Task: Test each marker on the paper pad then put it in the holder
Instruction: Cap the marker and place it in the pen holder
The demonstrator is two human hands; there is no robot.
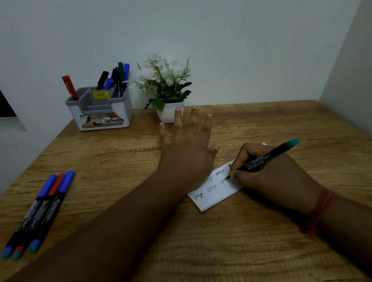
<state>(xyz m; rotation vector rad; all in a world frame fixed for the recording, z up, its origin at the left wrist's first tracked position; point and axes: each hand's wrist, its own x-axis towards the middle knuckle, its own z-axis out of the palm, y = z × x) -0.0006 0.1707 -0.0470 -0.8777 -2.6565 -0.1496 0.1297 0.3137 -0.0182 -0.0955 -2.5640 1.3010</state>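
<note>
Three capped markers [38, 214] lie far left on the worktop [146, 232]; holder [100, 108] and plant [166, 85] stand behind. Left hand [188, 151], fingers spread, covers the pad's [213, 195] corner. Right hand [270, 173] pinches a black, green-ended marker [265, 156], tip on the scribbled pad.

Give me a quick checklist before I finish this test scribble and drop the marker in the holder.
1. Right hand grips the marker firmly: ok.
2. Tip on the paper pad: ok.
3. Left hand steadying the pad: not ok, it is open and its fingers point away.
4. Marker's cap at hand for recapping: cannot tell, none in view.
5. Room in the holder: ok, the left compartment holds only a red marker.
6. Three markers left to test: ok, lying together.
</note>
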